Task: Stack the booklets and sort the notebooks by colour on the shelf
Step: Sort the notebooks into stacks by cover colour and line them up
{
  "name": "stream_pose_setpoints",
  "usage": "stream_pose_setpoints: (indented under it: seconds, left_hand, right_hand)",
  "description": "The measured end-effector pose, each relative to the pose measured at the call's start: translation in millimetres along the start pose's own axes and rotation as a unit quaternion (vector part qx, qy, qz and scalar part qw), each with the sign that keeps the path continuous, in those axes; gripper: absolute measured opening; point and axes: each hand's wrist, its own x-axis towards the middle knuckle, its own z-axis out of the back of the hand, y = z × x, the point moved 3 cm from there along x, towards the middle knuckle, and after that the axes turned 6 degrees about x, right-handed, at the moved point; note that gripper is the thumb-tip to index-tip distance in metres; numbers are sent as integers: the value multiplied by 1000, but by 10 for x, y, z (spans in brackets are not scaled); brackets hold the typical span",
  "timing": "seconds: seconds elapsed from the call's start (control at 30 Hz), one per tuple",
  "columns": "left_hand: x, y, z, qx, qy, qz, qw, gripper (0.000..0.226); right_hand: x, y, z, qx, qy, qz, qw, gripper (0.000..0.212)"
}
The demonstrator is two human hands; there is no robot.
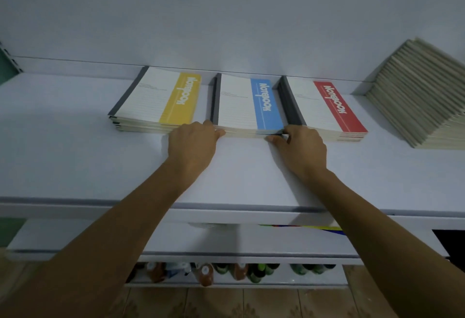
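Note:
Three notebook stacks lie side by side at the back of the white shelf: a yellow-banded stack on the left, a blue-banded stack in the middle, a red-banded stack on the right. My left hand grips the near left corner of the blue stack, fingers curled round its edge. At the near right corner of the same stack, my right hand pinches the edge with thumb and fingers. A tall pile of grey-beige booklets stands at the far right.
The shelf's front edge runs across below my forearms. Lower shelves hold coloured sheets and several bottles. A white wall rises behind the stacks. Tiled floor shows at the bottom.

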Motion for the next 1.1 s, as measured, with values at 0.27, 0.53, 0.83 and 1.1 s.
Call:
stream_pose_setpoints:
  seconds: [0.27, 0.53, 0.83, 1.1]
  left_hand:
    - [-55, 15, 17, -12, -12, 24, 1000, 46]
    - [-10, 11, -9, -2, 4, -43, 999, 37]
    - [-43, 46, -15, -32, 12, -4, 999, 38]
    - [-63, 30, 2, -69, -4, 30, 997, 35]
  right_hand:
    - [-69, 54, 61, -123, -5, 43, 991, 37]
    - [-32, 48, 36, -132, 4, 40, 990, 50]
    - [-49, 41, 47, -107, 10, 27, 994, 37]
    - [-26, -8, 76, -13, -8, -1, 1000, 33]
